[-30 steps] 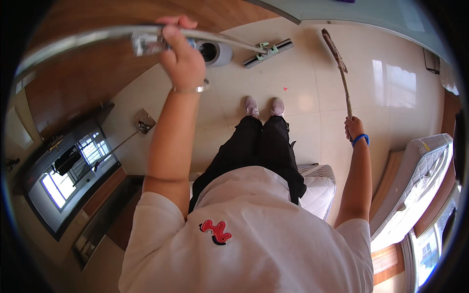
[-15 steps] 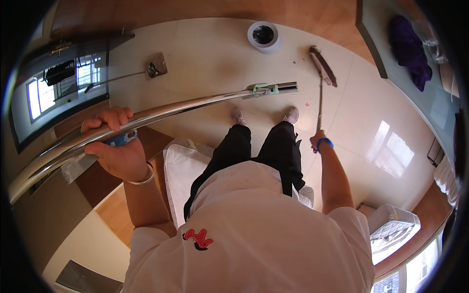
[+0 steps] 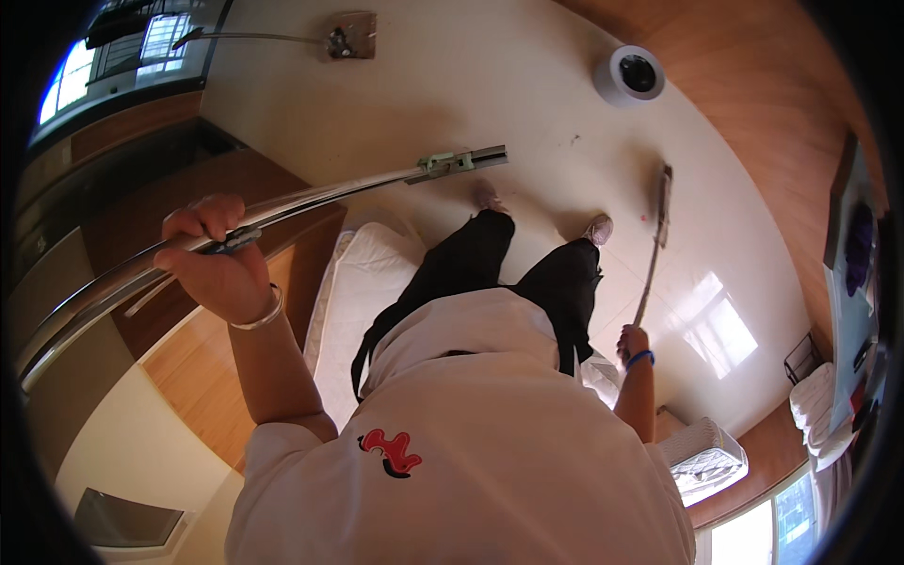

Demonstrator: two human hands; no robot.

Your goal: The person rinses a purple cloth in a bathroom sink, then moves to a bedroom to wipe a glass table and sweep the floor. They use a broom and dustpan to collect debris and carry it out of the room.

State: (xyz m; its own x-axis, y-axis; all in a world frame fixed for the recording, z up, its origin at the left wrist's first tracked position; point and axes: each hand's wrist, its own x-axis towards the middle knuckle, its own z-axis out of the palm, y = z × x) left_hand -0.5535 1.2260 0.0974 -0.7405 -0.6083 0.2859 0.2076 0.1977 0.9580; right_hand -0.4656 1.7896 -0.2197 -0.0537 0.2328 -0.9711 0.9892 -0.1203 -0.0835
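Observation:
My left hand (image 3: 226,273) is raised and wrapped around a long shiny metal pole (image 3: 325,191). A green and metal fitting is at the pole's far end, above the floor. Something blue shows at the palm beside the pole; I cannot make out what it is. Low on the right, my right hand (image 3: 634,343) grips the handle of a long broom (image 3: 650,278). The broom's narrow head is at the floor, ahead of that hand. Small dark bits of debris (image 3: 575,140) lie on the tiles left of the broom head.
A long-handled dustpan (image 3: 363,38) lies at the far left. A round white bin (image 3: 612,85) with a dark inside stands at the far right. Plastic-wrapped padded items (image 3: 702,461) lie near right, and a pale cushion-like piece (image 3: 363,282) is beside my left leg. A table (image 3: 843,311) edges the right.
The view has swung left, so the bin and dustpan appear further right and higher. The broom head has come nearer to me. Both hands keep their hold.

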